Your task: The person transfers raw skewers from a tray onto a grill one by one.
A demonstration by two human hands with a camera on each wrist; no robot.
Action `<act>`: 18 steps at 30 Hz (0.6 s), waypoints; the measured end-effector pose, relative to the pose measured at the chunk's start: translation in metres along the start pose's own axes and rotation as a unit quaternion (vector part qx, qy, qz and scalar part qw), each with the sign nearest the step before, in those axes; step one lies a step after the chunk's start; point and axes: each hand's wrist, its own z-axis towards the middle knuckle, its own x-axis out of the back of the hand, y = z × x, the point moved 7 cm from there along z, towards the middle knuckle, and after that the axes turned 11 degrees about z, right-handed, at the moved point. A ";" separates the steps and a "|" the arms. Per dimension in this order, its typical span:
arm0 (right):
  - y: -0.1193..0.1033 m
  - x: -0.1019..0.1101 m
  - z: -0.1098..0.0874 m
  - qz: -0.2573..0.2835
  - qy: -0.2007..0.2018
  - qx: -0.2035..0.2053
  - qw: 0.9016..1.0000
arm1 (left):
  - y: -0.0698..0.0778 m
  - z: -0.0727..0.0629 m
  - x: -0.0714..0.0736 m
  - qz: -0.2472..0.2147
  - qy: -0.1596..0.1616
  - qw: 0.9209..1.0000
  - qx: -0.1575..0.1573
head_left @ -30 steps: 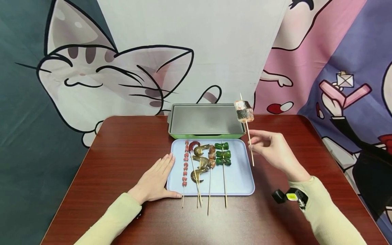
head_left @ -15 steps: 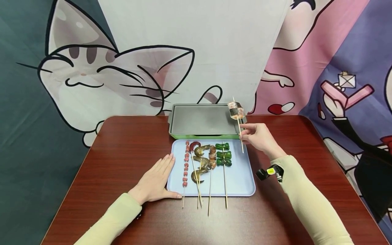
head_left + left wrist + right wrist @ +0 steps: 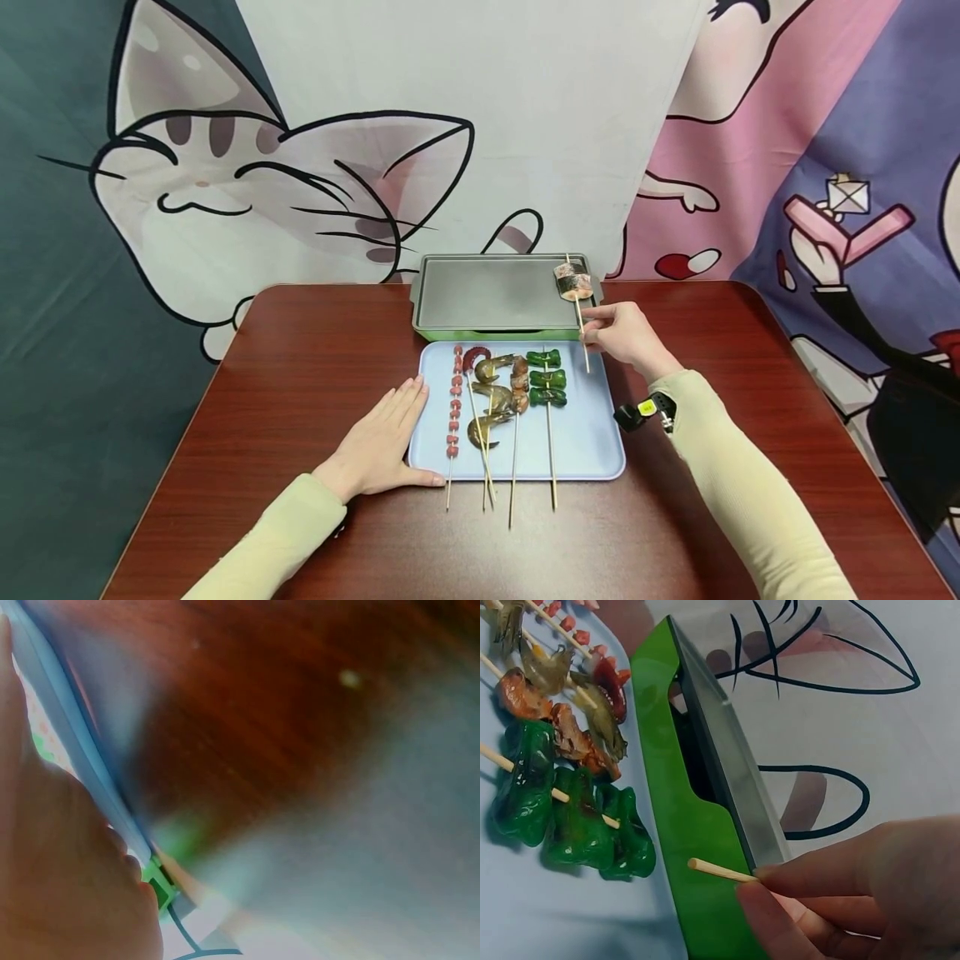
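Note:
Between thumb and fingers my right hand (image 3: 624,335) pinches the stick of a fish skewer (image 3: 573,282). Its dark-skinned chunks are at the right end of the grey griddle plate (image 3: 495,292); whether they touch it I cannot tell. The right wrist view shows the stick's blunt end (image 3: 718,870) poking out of the pinch, in front of the griddle's green side (image 3: 660,750). My left hand (image 3: 382,437) lies with straight fingers along the left edge of the pale blue tray (image 3: 592,450). In the left wrist view that hand (image 3: 67,862) touches the tray's rim.
On the tray lie a green pepper skewer (image 3: 547,377), a brown meat skewer (image 3: 519,385), shrimp (image 3: 491,396), a dark red octopus-like curl (image 3: 472,357) and a skewer of small pink pieces (image 3: 454,404). Several sticks overhang the front rim. The brown table (image 3: 315,350) surrounds it.
My right hand has moved left and forward with the fish skewer, then lowered it from beside the griddle to its right end. The left hand has stayed at the tray.

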 end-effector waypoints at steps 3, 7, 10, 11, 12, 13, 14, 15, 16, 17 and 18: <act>-0.001 0.000 -0.001 -0.011 0.001 -0.006 1.000 | 0.000 0.001 0.000 0.002 -0.011 1.000 0.003; -0.003 -0.001 -0.001 -0.036 0.002 -0.007 0.999 | 0.001 0.001 0.004 -0.002 -0.011 1.000 0.003; -0.005 -0.001 -0.001 -0.073 0.009 0.002 0.997 | 0.002 0.001 0.005 -0.001 -0.008 1.000 0.000; -0.007 0.000 -0.002 -0.087 0.016 0.006 0.996 | 0.001 0.001 0.005 -0.001 -0.009 1.000 0.000; -0.009 0.000 -0.003 -0.102 0.024 0.012 0.994 | 0.001 0.001 0.005 0.000 -0.013 1.000 0.001; -0.010 0.001 -0.004 -0.118 0.032 0.020 0.992 | 0.001 0.001 0.005 0.000 -0.016 1.000 0.001; -0.012 0.002 -0.005 -0.131 0.041 0.028 0.990 | 0.001 0.001 0.004 0.000 -0.019 1.000 0.002; -0.014 0.003 -0.007 -0.144 0.051 0.039 0.988 | 0.001 0.001 0.005 0.001 -0.024 1.000 0.004; -0.016 0.004 -0.008 -0.151 0.061 0.050 0.985 | 0.001 0.001 0.005 0.001 -0.027 1.000 0.004; -0.019 0.005 -0.011 -0.159 0.072 0.062 0.983 | 0.001 0.001 0.005 0.000 -0.028 1.000 0.004; -0.022 0.005 -0.013 -0.166 0.080 0.077 0.980 | 0.002 0.001 0.005 0.000 -0.029 1.000 0.003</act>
